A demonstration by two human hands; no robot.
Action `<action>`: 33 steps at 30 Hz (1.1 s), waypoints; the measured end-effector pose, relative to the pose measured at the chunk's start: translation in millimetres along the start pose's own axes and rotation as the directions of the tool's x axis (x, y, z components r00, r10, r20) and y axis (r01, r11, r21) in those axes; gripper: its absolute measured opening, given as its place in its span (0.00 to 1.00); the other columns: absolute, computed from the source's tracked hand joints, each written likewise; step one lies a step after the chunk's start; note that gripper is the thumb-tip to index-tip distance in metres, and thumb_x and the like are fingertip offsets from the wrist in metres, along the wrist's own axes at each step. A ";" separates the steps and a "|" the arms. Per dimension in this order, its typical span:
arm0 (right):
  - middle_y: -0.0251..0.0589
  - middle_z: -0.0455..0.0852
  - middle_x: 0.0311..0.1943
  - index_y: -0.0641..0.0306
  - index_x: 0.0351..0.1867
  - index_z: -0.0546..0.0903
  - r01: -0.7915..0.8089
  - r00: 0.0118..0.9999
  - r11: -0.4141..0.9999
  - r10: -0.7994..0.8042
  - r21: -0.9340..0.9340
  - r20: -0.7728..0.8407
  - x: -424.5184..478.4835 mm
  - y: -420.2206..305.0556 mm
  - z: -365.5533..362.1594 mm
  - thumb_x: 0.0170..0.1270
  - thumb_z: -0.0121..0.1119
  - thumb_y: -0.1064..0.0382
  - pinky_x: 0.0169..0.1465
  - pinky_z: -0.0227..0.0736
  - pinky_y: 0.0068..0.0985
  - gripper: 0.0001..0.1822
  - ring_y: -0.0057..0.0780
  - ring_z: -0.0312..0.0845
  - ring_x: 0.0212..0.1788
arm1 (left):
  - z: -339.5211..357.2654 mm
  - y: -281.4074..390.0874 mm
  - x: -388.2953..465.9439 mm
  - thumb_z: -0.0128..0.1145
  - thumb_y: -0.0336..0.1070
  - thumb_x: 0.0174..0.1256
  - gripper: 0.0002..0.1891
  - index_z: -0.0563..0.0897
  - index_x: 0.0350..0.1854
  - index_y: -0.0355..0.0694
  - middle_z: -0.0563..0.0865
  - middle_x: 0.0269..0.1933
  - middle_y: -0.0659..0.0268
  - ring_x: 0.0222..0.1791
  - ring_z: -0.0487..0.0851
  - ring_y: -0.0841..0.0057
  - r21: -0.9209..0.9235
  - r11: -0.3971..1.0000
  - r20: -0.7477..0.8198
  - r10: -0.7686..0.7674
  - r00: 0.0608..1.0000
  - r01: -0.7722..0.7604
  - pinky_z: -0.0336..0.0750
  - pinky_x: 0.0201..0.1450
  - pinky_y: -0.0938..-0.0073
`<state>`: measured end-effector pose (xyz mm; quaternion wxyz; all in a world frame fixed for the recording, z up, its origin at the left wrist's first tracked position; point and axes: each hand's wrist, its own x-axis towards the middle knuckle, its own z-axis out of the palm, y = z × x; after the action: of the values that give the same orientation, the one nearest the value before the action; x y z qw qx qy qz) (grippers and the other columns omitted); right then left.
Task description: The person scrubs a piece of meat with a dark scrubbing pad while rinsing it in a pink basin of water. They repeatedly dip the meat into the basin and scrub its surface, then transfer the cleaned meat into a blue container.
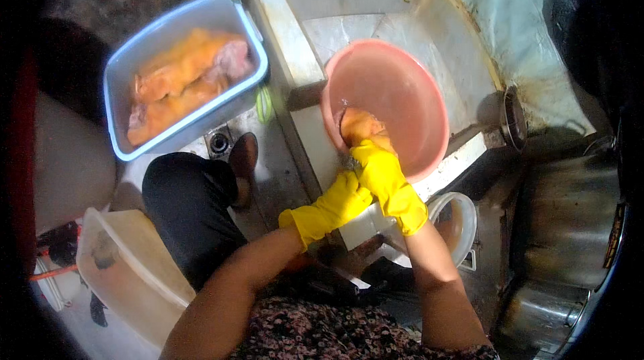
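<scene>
Both hands wear yellow rubber gloves and meet at the near rim of a pink plastic basin (397, 93) holding reddish liquid. My right hand (380, 174) reaches over the rim and is closed on an orange-brown piece of meat (359, 126), which lies partly inside the basin. Just left of it and lower, my left hand (344, 199) has its fingers curled near the rim; what lies between them is hidden. To the left, a blue-rimmed plastic tub (186, 136) contains large orange-coloured pieces of meat (176, 73).
The basin stands in a tiled, raised-edge trough (287, 23). A translucent bin (131, 269) is at lower left, a white bucket (468, 219) below the basin, and large metal pots (563, 219) at right. A floor drain (219, 142) lies by one foot.
</scene>
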<state>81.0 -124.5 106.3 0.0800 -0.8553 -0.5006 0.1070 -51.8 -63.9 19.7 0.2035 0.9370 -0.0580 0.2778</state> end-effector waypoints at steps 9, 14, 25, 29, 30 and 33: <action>0.54 0.89 0.51 0.61 0.51 0.88 -0.297 0.953 0.949 0.288 -0.107 -0.097 51.9 62.3 16.2 0.65 0.61 0.58 0.55 0.81 0.45 0.16 0.55 0.86 0.52 | -34.8 3.6 15.4 0.58 0.37 0.67 0.14 0.84 0.52 0.40 0.80 0.45 0.55 0.49 0.78 0.52 0.065 0.990 -0.041 0.128 0.991 -0.126 0.75 0.52 0.51; 0.51 0.88 0.50 0.58 0.53 0.86 0.070 0.947 0.979 -0.004 0.192 -0.321 -1.4 6.9 -6.4 0.66 0.61 0.61 0.57 0.79 0.39 0.15 0.55 0.83 0.54 | -29.9 -3.5 1.9 0.56 0.34 0.69 0.10 0.84 0.48 0.39 0.81 0.46 0.54 0.48 0.77 0.53 0.190 0.965 -0.062 0.196 0.979 -0.181 0.73 0.55 0.52; 0.53 0.87 0.50 0.60 0.53 0.85 -0.442 0.817 0.889 0.454 0.119 -0.355 9.1 96.4 1.8 0.64 0.65 0.58 0.58 0.78 0.44 0.17 0.59 0.82 0.53 | -37.6 2.4 12.2 0.57 0.38 0.65 0.16 0.84 0.53 0.42 0.81 0.48 0.54 0.45 0.78 0.55 0.135 0.986 -0.004 0.102 0.995 -0.101 0.75 0.47 0.55; 0.57 0.87 0.48 0.63 0.53 0.85 -0.555 0.662 0.788 0.612 0.266 -0.434 -3.8 159.4 29.9 0.67 0.63 0.57 0.58 0.77 0.48 0.17 0.61 0.81 0.53 | -46.3 6.4 17.5 0.59 0.39 0.63 0.19 0.84 0.56 0.43 0.80 0.47 0.54 0.41 0.78 0.56 0.238 0.969 0.044 0.059 0.997 -0.068 0.76 0.41 0.57; 0.57 0.87 0.48 0.63 0.53 0.85 -0.595 0.671 0.782 0.611 0.187 -0.420 -1.6 162.6 37.7 0.67 0.62 0.57 0.58 0.77 0.48 0.17 0.61 0.81 0.53 | -49.3 1.4 20.1 0.59 0.39 0.62 0.20 0.84 0.57 0.43 0.80 0.47 0.53 0.40 0.78 0.56 0.253 0.964 0.044 0.070 0.997 -0.079 0.76 0.40 0.58; 0.57 0.87 0.52 0.61 0.55 0.85 -0.653 0.738 0.756 0.645 0.030 -0.197 -6.4 168.5 71.5 0.68 0.60 0.58 0.60 0.77 0.47 0.18 0.59 0.82 0.56 | -58.7 -1.4 25.5 0.59 0.38 0.61 0.21 0.83 0.58 0.43 0.80 0.47 0.52 0.41 0.78 0.55 0.281 0.958 0.034 0.047 0.998 -0.055 0.76 0.40 0.57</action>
<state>200.6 -209.8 -3.1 0.0688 -0.9837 -0.1630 0.0335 -59.3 -38.2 77.8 0.0600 0.9584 -0.0447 0.2756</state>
